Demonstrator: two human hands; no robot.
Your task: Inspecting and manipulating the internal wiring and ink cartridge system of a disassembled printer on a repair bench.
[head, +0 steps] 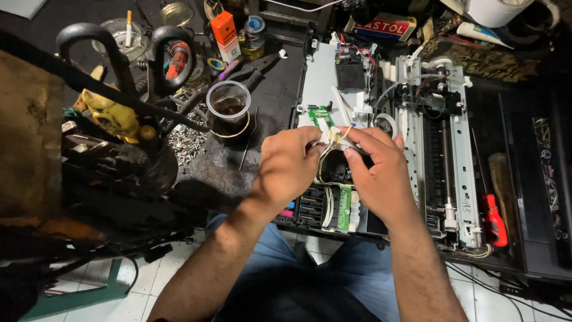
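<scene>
White cable connector [335,137] between both hands' fingers [316,143] over opened printer [441,149]

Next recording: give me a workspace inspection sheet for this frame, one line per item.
Surface: dark, stained workbench, crowded.
Job's things: opened printer chassis with metal frame; small white connector with wires.
Clutter: clear plastic cup of dark liquid, black-handled scissors, pile of silver screws, red-handled screwdriver, orange box.
Grips: left hand and right hand both pinch the connector.
Cables: white wire bundle inside chassis; black cords at lower right.
Surroundings: white tiled floor, person's blue trousers.
</scene>
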